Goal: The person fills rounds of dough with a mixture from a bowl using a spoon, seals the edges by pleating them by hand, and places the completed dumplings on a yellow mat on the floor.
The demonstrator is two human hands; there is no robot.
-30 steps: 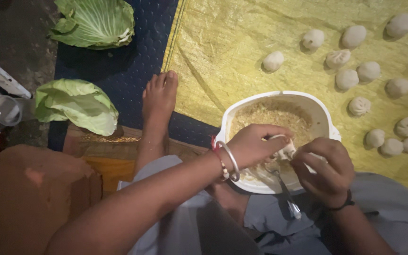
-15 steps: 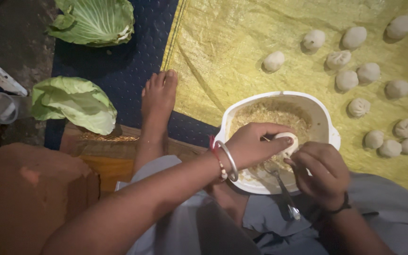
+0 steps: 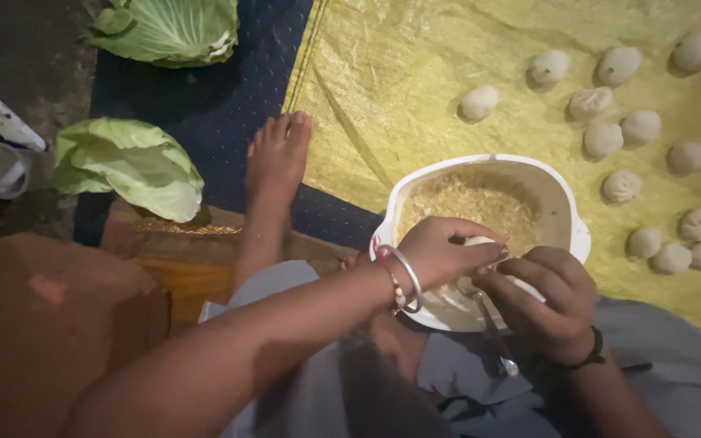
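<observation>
Head camera looks down on a person seated on the floor, both hands meeting over a white bowl (image 3: 565, 212) of pale minced filling (image 3: 468, 203). Left hand (image 3: 440, 251), with a metal bangle at the wrist, curls around a small pale dumpling (image 3: 480, 241), fingers closed on it from above. Right hand (image 3: 549, 300) presses against the same piece from the near side, pinching it, and a metal spoon (image 3: 492, 332) pokes out below its palm, though I cannot tell whether it is truly gripped or just tucked there. Beyond the hands, on the yellow sheet (image 3: 415, 73), shaped dumplings (image 3: 602, 138) already lie in loose rows, well apart from the bowl. By my judgement a good batch is done, while plenty of filling is left in the bowl, so more remain to be formed. Off to the left of the left hand, cabbage leaves (image 3: 127, 162) rest beside a dark blue mat (image 3: 221, 105), where the person's bare foot (image 3: 277, 154) lies
</observation>
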